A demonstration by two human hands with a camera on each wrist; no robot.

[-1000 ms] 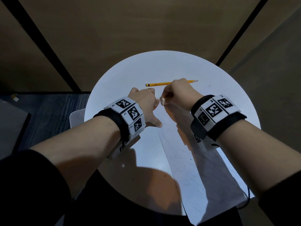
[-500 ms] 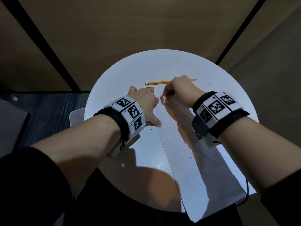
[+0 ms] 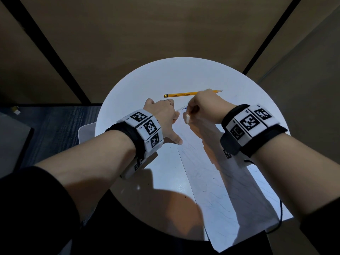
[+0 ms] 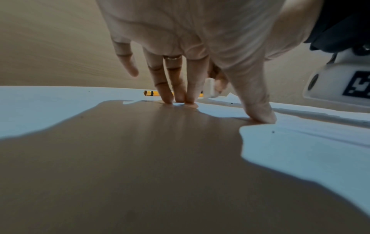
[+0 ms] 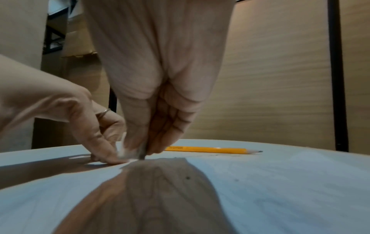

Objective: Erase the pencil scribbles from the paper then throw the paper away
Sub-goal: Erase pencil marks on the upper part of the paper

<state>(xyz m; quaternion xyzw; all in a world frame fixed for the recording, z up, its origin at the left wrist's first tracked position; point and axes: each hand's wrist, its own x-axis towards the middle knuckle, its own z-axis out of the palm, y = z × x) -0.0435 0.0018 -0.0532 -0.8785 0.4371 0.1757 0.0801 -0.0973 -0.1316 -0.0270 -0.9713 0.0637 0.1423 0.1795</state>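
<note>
A white sheet of paper with faint pencil scribbles lies on the round white table, its near end hanging over the table's front edge. My right hand pinches a small white eraser and holds its tip on the paper's far left corner; the eraser looks blurred in the right wrist view. My left hand presses straight fingers and thumb down along the paper's left edge, just left of the eraser.
A yellow pencil lies on the table just beyond both hands, tip pointing right. Wood-panelled walls with black strips stand behind the table. A white chair edge shows at the table's left, over dark carpet.
My right hand with the eraser has shifted slightly back and forth at the paper's far corner. The left hand has kept its place on the paper's edge.
</note>
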